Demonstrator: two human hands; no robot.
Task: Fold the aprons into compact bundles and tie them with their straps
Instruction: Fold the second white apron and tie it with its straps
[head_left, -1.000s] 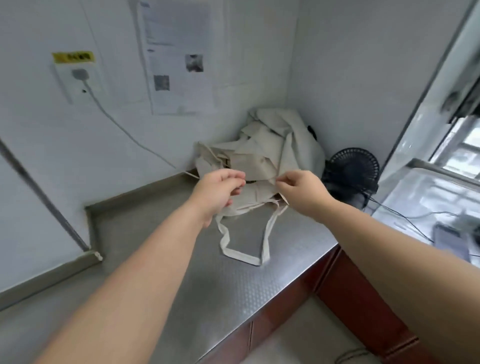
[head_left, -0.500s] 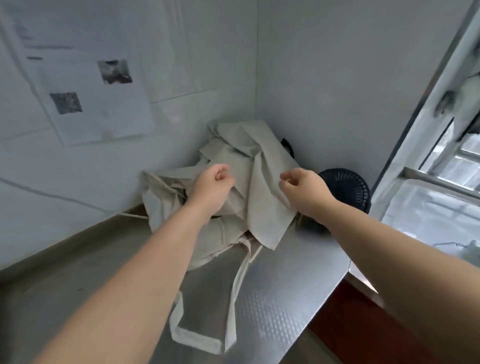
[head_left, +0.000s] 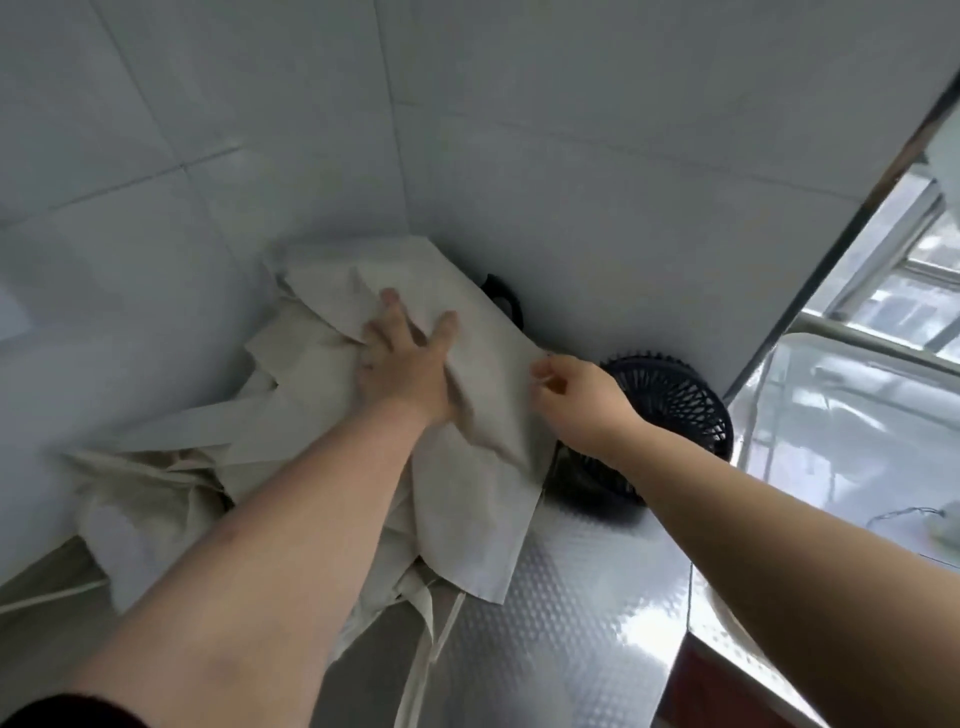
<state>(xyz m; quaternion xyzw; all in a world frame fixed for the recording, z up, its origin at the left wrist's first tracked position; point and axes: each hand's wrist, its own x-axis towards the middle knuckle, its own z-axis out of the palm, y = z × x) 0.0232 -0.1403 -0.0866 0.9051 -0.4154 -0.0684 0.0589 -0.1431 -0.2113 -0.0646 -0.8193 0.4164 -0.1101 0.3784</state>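
Observation:
A heap of beige aprons (head_left: 322, 384) lies crumpled in the corner of the steel counter (head_left: 566, 613). My left hand (head_left: 402, 364) is reaching onto the top apron, thumb and fingers spread and gathering a fold of its cloth. My right hand (head_left: 571, 387) pinches the right edge of the same apron between thumb and fingertips. A long flap of that apron (head_left: 470, 519) hangs down toward the counter. Thin beige straps (head_left: 426, 660) trail from the heap over the counter toward me.
A small black fan (head_left: 670, 410) stands on the counter just right of the heap, close under my right wrist. A black handle (head_left: 501, 296) shows behind the cloth. Tiled walls meet in the corner. A second shiny counter (head_left: 852, 441) and a window lie at right.
The view has closed in on the corner heap. My left hand has gone from hovering with curled fingers to gripping the top apron; my right hand has taken hold of its right edge.

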